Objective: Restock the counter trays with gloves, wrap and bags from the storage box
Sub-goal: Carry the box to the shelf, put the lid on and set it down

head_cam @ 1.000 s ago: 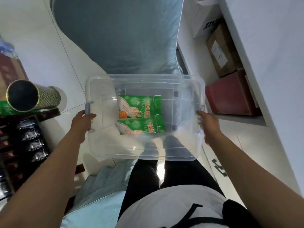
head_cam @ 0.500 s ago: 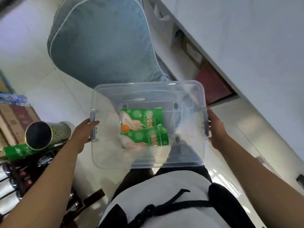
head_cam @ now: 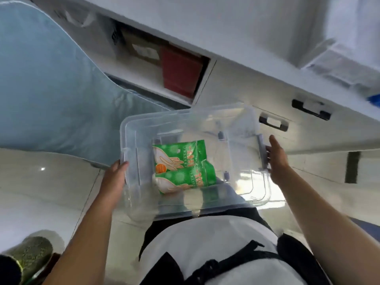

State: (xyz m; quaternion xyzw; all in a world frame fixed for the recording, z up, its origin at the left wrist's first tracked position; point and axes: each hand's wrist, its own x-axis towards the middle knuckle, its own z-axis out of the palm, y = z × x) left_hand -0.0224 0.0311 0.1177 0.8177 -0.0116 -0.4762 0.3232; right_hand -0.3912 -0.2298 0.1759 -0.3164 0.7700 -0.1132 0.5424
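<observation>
Big white counter (head_cam: 236, 48) up ahead, trays not clearly in view. The clear storage box (head_cam: 185, 210) is carried at waist height, two green glove packs (head_cam: 181, 167) lying inside: those are yet to be restocked. Left hand (head_cam: 115, 177) grips one end handle, right hand (head_cam: 276, 159) the other.

Glossy white tile floor (head_cam: 37, 194), glare spot at left. Blue cushion (head_cam: 47, 83) fills upper left. White counter (head_cam: 236, 27) runs across the top; open shelf below holds red box (head_cam: 181, 73), cardboard box (head_cam: 141, 50). Black drawer handles (head_cam: 273, 122) at right.
</observation>
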